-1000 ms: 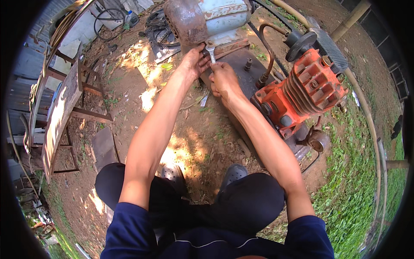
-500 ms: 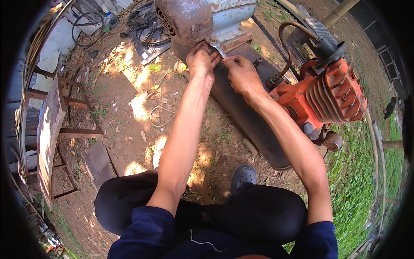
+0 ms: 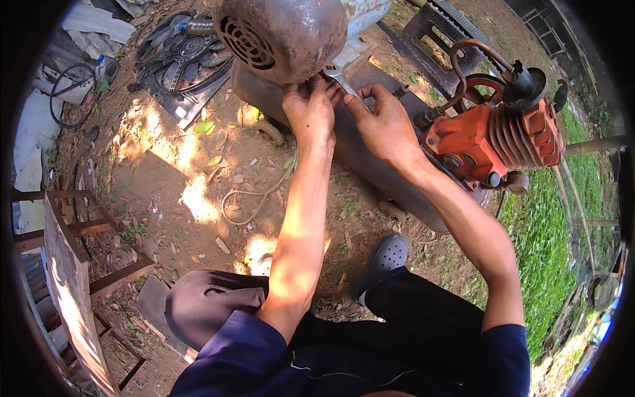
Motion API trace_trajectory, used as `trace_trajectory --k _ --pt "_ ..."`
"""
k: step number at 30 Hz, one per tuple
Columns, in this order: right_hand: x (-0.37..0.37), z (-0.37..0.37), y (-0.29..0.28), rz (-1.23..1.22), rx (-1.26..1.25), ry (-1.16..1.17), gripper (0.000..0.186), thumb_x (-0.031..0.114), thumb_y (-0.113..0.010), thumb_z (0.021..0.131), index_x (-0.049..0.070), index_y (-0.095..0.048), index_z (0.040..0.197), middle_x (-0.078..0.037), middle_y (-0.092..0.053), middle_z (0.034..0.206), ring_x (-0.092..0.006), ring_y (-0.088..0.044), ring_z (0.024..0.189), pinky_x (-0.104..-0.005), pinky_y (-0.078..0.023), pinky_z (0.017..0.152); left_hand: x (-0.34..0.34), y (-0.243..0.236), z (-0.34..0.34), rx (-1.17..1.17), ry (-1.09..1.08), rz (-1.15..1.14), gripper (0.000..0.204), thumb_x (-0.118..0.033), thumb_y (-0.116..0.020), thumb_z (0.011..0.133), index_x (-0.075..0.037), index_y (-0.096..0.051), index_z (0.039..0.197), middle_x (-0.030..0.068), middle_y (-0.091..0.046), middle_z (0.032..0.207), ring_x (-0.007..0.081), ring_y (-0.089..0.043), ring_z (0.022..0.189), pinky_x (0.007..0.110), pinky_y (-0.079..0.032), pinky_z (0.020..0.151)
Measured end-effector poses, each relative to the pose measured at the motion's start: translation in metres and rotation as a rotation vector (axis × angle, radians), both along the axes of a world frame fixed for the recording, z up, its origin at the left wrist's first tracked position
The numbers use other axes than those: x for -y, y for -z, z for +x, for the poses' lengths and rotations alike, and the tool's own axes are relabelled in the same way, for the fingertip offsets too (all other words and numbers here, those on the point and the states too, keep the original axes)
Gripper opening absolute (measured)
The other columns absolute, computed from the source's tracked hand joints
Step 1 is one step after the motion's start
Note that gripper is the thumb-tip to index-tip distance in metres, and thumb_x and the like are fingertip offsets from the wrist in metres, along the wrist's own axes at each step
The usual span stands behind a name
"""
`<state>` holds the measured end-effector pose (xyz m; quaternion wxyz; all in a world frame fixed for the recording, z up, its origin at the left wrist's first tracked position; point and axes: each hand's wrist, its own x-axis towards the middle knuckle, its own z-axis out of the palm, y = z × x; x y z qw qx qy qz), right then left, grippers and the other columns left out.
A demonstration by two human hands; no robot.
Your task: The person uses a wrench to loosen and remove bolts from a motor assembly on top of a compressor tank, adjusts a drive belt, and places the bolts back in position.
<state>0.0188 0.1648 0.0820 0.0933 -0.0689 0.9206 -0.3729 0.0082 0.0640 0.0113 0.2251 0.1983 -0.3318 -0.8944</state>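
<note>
Open-end wrench (image 3: 340, 79) sits just beside the electric motor (image 3: 291, 40); our right hand (image 3: 385, 126) pinches its far end, probably for leverage; whether our left hand (image 3: 309, 111), close beneath the motor, pinches anything, we cannot tell.

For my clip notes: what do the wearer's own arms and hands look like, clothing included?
Navy short sleeves cover the upper arms, leaving the forearms bare. The left hand and right hand are ungloved, with no watch or wristband visible.

Wooden board (image 3: 71, 281) on a rusty frame (image 3: 122, 276) at left, green grass (image 3: 539, 245) at right
</note>
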Motion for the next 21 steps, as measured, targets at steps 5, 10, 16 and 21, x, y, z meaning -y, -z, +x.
trace_trajectory --k 5,10,16,21 --pt "0.006 0.011 0.005 -0.040 -0.069 -0.003 0.033 0.026 -0.055 0.089 -0.003 -0.054 0.103 -0.030 -0.063 0.083 -0.0452 -0.062 0.085 -0.0488 -0.047 0.075 0.007 -0.001 0.002 0.033 0.041 -0.029 0.024 -0.004 -0.056 0.091 0.003 -0.048 0.112 0.0139 -0.061 0.096 0.0206 -0.066 0.074 0.031 -0.057 0.064" --pt "0.011 0.010 0.010 0.196 -0.253 -0.081 0.028 0.024 -0.053 0.090 0.002 -0.056 0.107 -0.027 -0.063 0.074 -0.0447 -0.063 0.074 -0.0517 -0.048 0.067 0.007 0.000 0.003 0.105 0.010 -0.077 0.026 -0.005 -0.055 0.090 -0.002 -0.047 0.115 0.0127 -0.061 0.095 0.0197 -0.065 0.073 0.030 -0.054 0.060" --pt "0.006 0.006 0.008 0.309 -0.367 -0.153 0.028 0.024 -0.051 0.089 0.005 -0.056 0.109 -0.027 -0.063 0.071 -0.0452 -0.063 0.070 -0.0547 -0.049 0.065 0.000 -0.009 0.000 0.112 -0.024 0.026 0.019 -0.004 -0.050 0.090 -0.002 -0.050 0.109 0.0112 -0.060 0.092 0.0171 -0.061 0.069 0.028 -0.055 0.056" --pt "0.003 0.000 0.006 0.201 -0.377 -0.179 0.029 0.024 -0.054 0.087 0.005 -0.057 0.110 -0.028 -0.063 0.075 -0.0462 -0.062 0.075 -0.0546 -0.049 0.068 -0.005 -0.004 -0.003 0.078 -0.105 0.015 0.019 -0.002 -0.050 0.090 -0.002 -0.050 0.109 0.0117 -0.059 0.091 0.0188 -0.062 0.070 0.028 -0.055 0.057"
